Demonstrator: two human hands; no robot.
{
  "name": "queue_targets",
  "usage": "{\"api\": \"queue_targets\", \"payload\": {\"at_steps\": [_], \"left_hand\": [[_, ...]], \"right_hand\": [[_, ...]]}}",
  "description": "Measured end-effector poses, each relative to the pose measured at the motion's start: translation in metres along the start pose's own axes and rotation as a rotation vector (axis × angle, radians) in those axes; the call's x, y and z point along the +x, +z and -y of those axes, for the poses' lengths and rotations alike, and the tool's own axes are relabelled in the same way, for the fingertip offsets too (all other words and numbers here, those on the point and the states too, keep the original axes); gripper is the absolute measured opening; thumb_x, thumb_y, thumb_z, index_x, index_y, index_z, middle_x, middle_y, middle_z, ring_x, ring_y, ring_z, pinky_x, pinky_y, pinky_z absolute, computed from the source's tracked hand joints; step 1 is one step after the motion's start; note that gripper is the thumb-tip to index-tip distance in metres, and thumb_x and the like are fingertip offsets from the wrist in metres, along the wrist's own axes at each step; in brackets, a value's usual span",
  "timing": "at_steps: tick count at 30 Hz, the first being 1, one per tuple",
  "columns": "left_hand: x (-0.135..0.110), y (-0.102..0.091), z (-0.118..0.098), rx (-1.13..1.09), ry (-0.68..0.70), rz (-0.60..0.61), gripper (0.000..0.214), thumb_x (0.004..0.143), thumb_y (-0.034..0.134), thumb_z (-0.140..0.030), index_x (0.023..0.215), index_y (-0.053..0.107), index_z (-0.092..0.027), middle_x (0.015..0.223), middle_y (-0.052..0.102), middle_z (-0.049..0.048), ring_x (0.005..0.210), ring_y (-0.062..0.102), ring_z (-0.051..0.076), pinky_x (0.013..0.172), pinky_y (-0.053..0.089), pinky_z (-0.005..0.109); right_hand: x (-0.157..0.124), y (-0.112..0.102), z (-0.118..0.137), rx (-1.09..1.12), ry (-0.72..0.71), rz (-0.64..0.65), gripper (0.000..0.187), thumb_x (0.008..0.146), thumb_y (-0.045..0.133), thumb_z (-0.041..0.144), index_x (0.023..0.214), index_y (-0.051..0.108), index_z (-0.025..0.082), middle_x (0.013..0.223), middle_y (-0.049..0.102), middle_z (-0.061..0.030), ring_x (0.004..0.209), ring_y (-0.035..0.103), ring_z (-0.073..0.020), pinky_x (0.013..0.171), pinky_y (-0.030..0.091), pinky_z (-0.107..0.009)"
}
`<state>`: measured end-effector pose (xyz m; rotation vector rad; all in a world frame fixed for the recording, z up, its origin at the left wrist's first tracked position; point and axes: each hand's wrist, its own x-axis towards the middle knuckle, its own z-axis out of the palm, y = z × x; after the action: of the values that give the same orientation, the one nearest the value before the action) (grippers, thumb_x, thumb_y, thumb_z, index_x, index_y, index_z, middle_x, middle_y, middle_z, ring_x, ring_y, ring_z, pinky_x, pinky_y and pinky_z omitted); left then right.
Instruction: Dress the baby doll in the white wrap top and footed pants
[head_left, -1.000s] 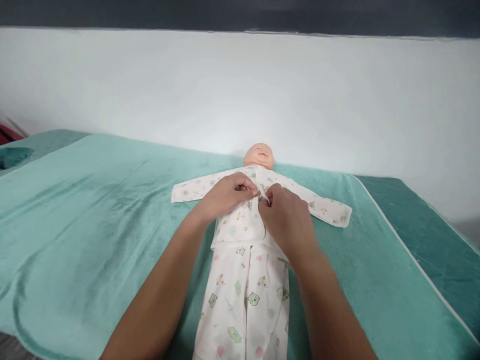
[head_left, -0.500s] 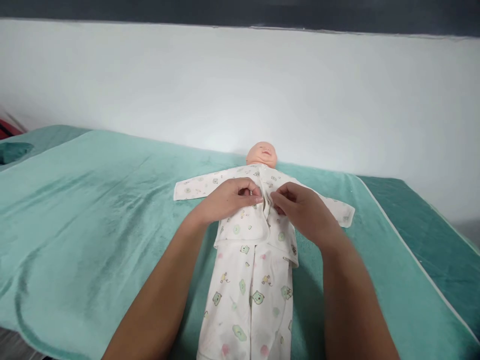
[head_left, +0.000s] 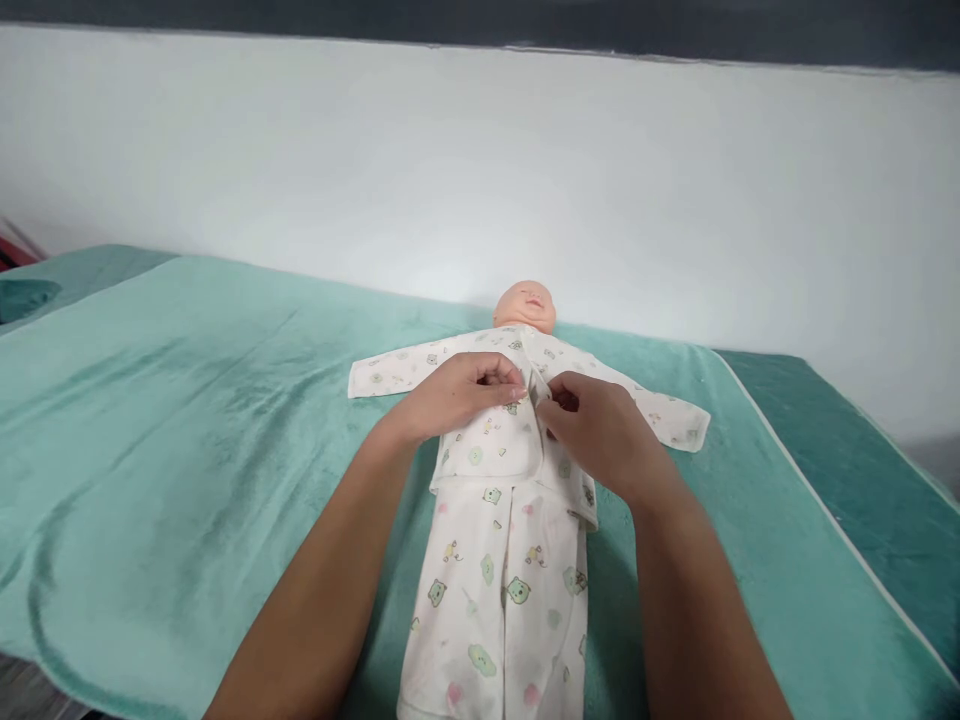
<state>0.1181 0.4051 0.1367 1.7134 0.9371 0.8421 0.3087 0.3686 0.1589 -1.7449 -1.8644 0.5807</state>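
A baby doll (head_left: pixel 525 305) lies on its back, its head toward the wall. It wears a white baby shirt (head_left: pixel 487 455) with small animal prints and matching pants (head_left: pixel 469 600). The shirt's sleeves stretch out to both sides. Over the chest, my left hand (head_left: pixel 472 392) pinches one edge of the shirt's front opening. My right hand (head_left: pixel 592 415) is closed on the opposite edge, lifting it slightly, and a narrow gap shows between the two edges. Any fastener under the fingertips is too small to make out.
A light green plush blanket (head_left: pixel 187 430) lies under the doll, with folds on the left. Darker green cloth (head_left: pixel 847 450) extends at the right. A white wall (head_left: pixel 465 170) with a dark band on top rises behind the doll's head. Something red (head_left: pixel 15 255) shows at far left.
My right hand has shifted slightly left and down, and its shirt edge is now raised and more visible between the hands. My left hand keeps its pinch in nearly the same place.
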Motion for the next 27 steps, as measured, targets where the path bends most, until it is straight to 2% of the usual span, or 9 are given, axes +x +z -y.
{"api": "queue_targets", "payload": {"at_steps": [4, 8, 14, 21, 27], "left_hand": [[-0.001, 0.003, -0.005, -0.057, -0.008, -0.003, 0.018, 0.085, 0.066, -0.039, 0.083, 0.067, -0.021, 0.077, 0.061, 0.0011, 0.068, 0.052, 0.013, 0.06, 0.04, 0.027], [0.0, 0.006, -0.009, -0.105, 0.001, 0.007, 0.017, 0.085, 0.068, -0.037, 0.084, 0.068, -0.021, 0.076, 0.063, 0.0003, 0.069, 0.057, 0.013, 0.065, 0.044, 0.028], [0.001, 0.007, -0.007, -0.093, -0.012, 0.032, 0.016, 0.086, 0.068, -0.037, 0.086, 0.069, -0.02, 0.069, 0.063, -0.0001, 0.067, 0.059, 0.013, 0.065, 0.045, 0.028], [0.0, 0.006, -0.006, -0.113, -0.071, 0.082, 0.011, 0.085, 0.069, -0.032, 0.083, 0.069, -0.021, 0.062, 0.062, -0.0015, 0.06, 0.057, 0.013, 0.059, 0.04, 0.027], [0.002, 0.007, -0.004, -0.165, -0.08, 0.051, 0.016, 0.084, 0.071, -0.035, 0.084, 0.068, -0.019, 0.079, 0.071, 0.0021, 0.058, 0.059, 0.01, 0.053, 0.037, 0.024]], "right_hand": [[0.006, 0.001, -0.008, 0.184, 0.069, 0.04, 0.016, 0.073, 0.05, 0.022, 0.058, 0.045, 0.023, 0.056, 0.055, 0.002, 0.053, 0.045, -0.0138, 0.051, 0.03, -0.029], [0.01, 0.003, -0.013, 0.426, 0.096, 0.113, 0.008, 0.068, 0.05, 0.022, 0.061, 0.051, 0.022, 0.056, 0.051, 0.0028, 0.057, 0.052, -0.0151, 0.054, 0.034, -0.028], [0.013, 0.0, -0.018, 0.639, 0.077, 0.18, 0.002, 0.061, 0.051, 0.021, 0.06, 0.051, 0.021, 0.058, 0.044, 0.0038, 0.058, 0.039, -0.0124, 0.055, 0.029, -0.028], [0.014, -0.005, -0.021, 0.678, 0.033, 0.252, 0.005, 0.065, 0.05, 0.023, 0.06, 0.051, 0.021, 0.062, 0.047, 0.0013, 0.062, 0.041, -0.0148, 0.057, 0.032, -0.029], [0.017, -0.005, -0.031, 0.811, 0.024, 0.276, 0.005, 0.069, 0.053, 0.022, 0.067, 0.057, 0.021, 0.066, 0.048, 0.0022, 0.061, 0.039, -0.0138, 0.057, 0.031, -0.028]]}}
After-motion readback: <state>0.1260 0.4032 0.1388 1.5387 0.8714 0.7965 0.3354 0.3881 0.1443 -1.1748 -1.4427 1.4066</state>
